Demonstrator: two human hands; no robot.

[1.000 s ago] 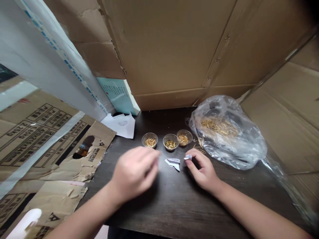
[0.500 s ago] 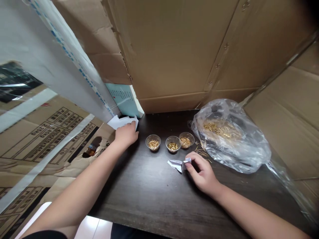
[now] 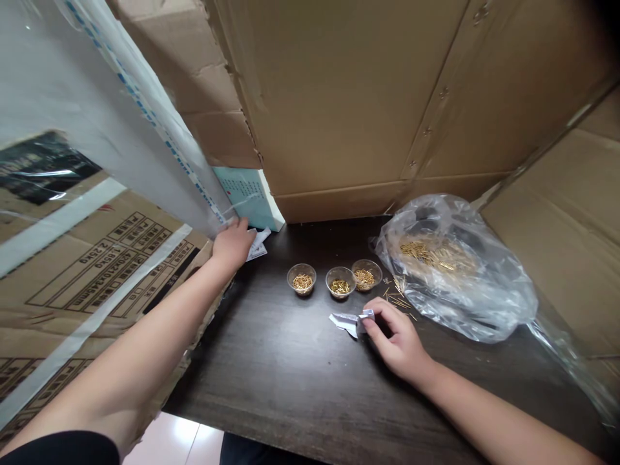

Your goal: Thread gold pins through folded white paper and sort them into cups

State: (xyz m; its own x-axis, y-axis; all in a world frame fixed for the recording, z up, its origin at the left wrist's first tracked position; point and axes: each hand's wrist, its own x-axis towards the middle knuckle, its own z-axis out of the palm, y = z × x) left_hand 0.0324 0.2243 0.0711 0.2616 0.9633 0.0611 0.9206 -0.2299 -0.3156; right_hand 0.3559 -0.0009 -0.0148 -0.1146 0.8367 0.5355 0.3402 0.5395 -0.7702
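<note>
At the back left, my left hand (image 3: 233, 244) is closed with its fingers curled over pieces of white paper (image 3: 260, 241) beside the cardboard box; the fingertips are mostly hidden. My right hand (image 3: 398, 337) pinches a folded, torn scrap of paper (image 3: 345, 321) between thumb and fingers, low over the dark table. Beyond the scrap stand three small clear cups: a left cup (image 3: 301, 280), a middle cup (image 3: 340, 284) and a right cup (image 3: 365, 276). Each holds small gold-coloured metal pins. Loose long pins (image 3: 398, 300) lie just past my right hand.
A clear plastic bag (image 3: 484, 297) with many gold pins lies at the right on the dark table (image 3: 271, 381). Cardboard walls (image 3: 349, 103) enclose the back and right. A printed carton (image 3: 97, 297) stands at left, with a light blue box (image 3: 247, 197) at the back corner.
My left hand has moved left and slightly back, and the white paper now shows to its right. My right hand keeps its pinch on the scrap. The whole view has shifted slightly.
</note>
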